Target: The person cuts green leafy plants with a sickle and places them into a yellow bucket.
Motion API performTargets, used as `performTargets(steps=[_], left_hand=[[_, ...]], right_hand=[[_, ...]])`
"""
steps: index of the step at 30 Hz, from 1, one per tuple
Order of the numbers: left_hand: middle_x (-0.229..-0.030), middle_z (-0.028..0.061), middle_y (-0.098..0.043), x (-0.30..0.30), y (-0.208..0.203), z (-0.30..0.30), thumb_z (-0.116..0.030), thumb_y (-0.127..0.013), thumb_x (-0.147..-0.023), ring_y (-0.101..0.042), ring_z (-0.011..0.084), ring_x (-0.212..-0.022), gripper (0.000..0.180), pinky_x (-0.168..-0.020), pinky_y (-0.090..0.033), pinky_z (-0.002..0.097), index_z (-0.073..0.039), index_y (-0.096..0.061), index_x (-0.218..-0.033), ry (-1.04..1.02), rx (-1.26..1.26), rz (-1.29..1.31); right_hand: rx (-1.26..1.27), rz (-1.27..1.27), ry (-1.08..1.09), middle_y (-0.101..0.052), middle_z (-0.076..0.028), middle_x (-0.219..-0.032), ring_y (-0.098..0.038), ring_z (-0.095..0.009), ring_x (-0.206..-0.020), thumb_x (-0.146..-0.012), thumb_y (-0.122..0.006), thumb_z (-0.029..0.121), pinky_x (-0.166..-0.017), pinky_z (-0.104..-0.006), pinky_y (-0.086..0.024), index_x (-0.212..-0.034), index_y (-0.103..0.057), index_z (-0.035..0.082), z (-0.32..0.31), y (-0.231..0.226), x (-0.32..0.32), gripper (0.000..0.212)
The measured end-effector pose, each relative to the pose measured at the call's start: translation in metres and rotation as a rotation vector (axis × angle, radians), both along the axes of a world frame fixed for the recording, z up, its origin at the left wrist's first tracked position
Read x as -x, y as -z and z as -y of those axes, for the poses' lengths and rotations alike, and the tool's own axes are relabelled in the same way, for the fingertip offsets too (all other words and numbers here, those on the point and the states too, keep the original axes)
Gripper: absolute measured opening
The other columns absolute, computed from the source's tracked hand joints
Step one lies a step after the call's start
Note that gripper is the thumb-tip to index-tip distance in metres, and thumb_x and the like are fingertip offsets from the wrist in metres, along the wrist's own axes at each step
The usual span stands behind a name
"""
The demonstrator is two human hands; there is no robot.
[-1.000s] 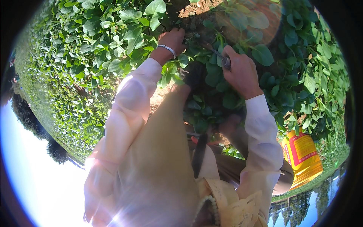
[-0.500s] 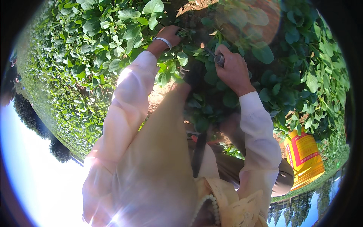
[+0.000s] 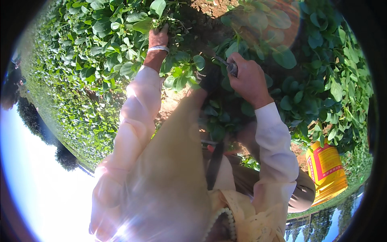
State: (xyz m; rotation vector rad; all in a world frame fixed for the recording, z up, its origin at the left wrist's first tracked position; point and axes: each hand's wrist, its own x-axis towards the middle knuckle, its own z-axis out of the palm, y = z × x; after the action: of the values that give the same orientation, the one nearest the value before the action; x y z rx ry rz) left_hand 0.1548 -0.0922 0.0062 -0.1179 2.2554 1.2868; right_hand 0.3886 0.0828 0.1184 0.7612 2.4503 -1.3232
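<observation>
My left hand, a pale bracelet at its wrist, reaches into the leafy green plants on the left. Its fingers are closed around a tuft of small-leaved weeds, partly hidden among the larger leaves. In my right hand is a small hand tool with a dark, stubby handle, the fist wrapped round it. The tool's thin metal shank points up and left toward the soil between the rows, and its far end is lost in shade.
Broad-leaved crop plants spread over both sides, with bare brown soil between them. A yellow and red sack stands at the right, beside my bent knee. Trees and sky line the curved rim.
My left hand has moved left into the leaves, carrying the weed tuft with it. The right hand stays nearly in place, still gripping the tool.
</observation>
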Motion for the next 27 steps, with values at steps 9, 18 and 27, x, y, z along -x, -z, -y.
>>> performTargets(steps=[9,18,27], left_hand=[[-0.105,0.0213,-0.062,-0.014,0.003,0.004,-0.019,-0.065,-0.070,-0.060,0.0382,-0.099,0.042,-0.085,-0.049,0.0427,-0.007,-0.059,-0.111,1.024,0.668,-0.445],[-0.111,0.0179,-0.064,0.033,0.006,-0.005,-0.031,-0.069,-0.077,-0.064,0.0279,-0.096,0.060,-0.084,-0.050,0.0346,-0.007,-0.051,-0.130,0.878,0.730,-0.013],[-0.109,0.0228,-0.062,0.036,-0.023,0.018,-0.034,-0.061,-0.078,-0.059,0.0392,-0.101,0.042,-0.090,-0.047,0.0416,-0.002,-0.065,-0.105,0.976,0.765,-0.246]], right_hand=[[0.049,-0.031,0.104,-0.061,-0.018,-0.067,-0.060,-0.041,-0.066,-0.075,-0.061,0.012,-0.061,-0.0501,-0.046,-0.092,-0.052,0.008,0.035,0.015,-0.010,0.020],[0.166,-0.083,0.403,-0.064,-0.021,-0.081,-0.061,-0.042,-0.081,-0.073,-0.065,0.013,-0.071,-0.0486,-0.048,-0.092,-0.058,0.006,0.072,0.065,0.042,0.021],[0.114,-0.030,0.114,-0.062,-0.019,-0.073,-0.060,-0.041,-0.073,-0.074,-0.061,0.011,-0.064,-0.0501,-0.045,-0.090,-0.054,0.007,0.040,0.012,0.004,0.018]])
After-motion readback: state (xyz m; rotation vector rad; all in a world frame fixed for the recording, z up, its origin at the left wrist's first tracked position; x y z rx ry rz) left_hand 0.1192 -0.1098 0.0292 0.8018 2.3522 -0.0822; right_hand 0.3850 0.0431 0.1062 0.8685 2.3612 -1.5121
